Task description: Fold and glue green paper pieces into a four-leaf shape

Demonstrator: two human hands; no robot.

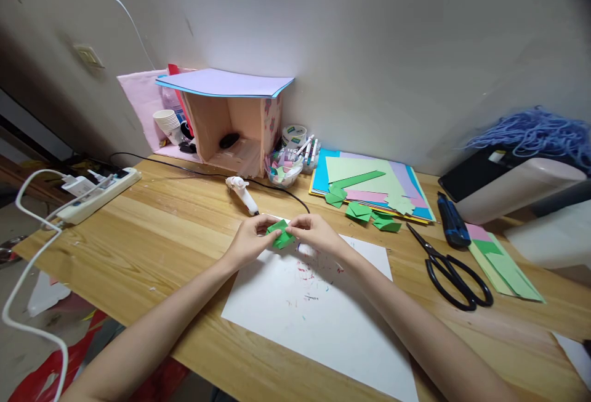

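Note:
Between my two hands is a small folded piece of green paper point(281, 235), held above the far edge of a marked white sheet point(295, 322). My left hand point(249, 241) pinches its left side between thumb and fingers. On the other side, my right hand point(314, 233) grips the upper right corner with thumb and forefinger. A white glue gun point(242, 195) lies just beyond my left hand. Several similar folded green pieces point(359, 212) rest to the right, by a stack of coloured paper point(339, 171) with a green strip point(360, 178) on top.
Black-handled scissors point(450, 273), a blue utility knife point(452, 220) and paper strips point(508, 266) lie at the right. An open-fronted box point(235, 122) stands against the wall beside a bowl of scraps point(284, 171). A power strip point(99, 196) with cords sits at the left.

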